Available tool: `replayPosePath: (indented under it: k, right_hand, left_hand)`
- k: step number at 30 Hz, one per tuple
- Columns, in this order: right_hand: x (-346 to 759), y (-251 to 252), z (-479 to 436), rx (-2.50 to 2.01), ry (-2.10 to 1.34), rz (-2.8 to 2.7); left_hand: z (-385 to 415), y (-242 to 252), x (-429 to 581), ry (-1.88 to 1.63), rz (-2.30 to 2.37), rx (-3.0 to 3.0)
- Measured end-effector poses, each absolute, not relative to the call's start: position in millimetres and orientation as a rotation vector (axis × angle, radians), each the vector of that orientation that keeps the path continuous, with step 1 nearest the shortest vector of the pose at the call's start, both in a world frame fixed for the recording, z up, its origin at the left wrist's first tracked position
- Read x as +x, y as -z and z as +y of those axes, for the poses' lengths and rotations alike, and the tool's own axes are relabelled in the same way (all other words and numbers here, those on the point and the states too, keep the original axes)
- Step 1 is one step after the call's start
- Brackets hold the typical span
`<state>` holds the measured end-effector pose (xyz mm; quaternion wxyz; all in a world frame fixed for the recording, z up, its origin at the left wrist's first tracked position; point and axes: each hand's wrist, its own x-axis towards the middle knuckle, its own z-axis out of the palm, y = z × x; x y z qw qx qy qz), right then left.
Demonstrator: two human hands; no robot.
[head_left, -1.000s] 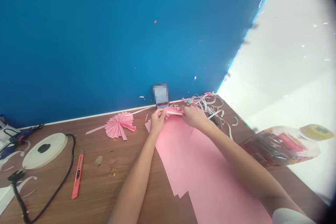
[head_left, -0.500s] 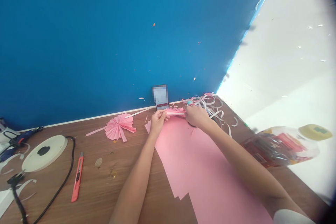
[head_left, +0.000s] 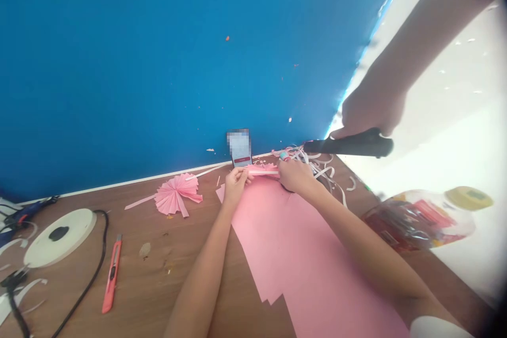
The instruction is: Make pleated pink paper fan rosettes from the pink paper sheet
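My left hand (head_left: 236,182) pinches the left end of a pleated pink paper piece (head_left: 262,170), with a pale strip along its near edge. At the right end of the same piece is my right hand (head_left: 296,175), fingers curled in, fingertips partly hidden. A small light-blue item (head_left: 284,155) shows just behind that hand; I cannot tell if it is held. Large pink paper sheets (head_left: 301,253) lie under both forearms. To the left rests a pink pleated paper fan (head_left: 176,194), spread open with strips attached.
Another person's hand (head_left: 372,108) holds a long dark object (head_left: 352,146) over paper scraps (head_left: 327,169) at right. A phone (head_left: 240,147) leans on the blue wall. A plastic jar (head_left: 423,219), red box cutter (head_left: 112,274), white disc (head_left: 59,237) and black cable (head_left: 102,259) are around.
Another person's arm has come in from the upper right with a long dark object. The view has shifted slightly. My hands stay at the pleated paper.
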<state>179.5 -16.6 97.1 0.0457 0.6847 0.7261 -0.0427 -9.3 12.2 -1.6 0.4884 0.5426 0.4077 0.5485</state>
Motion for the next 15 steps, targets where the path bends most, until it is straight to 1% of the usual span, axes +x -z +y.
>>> replayPosePath:
  k: [9,15]
  right_hand:
    - [178.1,-93.7,-18.1,2.123,0.043,2.223]
    - [183.5,-92.5,-15.3,2.123,0.054,2.227]
  left_hand:
    - [9.8,-2.2,-9.4,-1.353,0.963,1.340]
    - [10.2,-2.4,-9.4,-1.343,0.995,1.324]
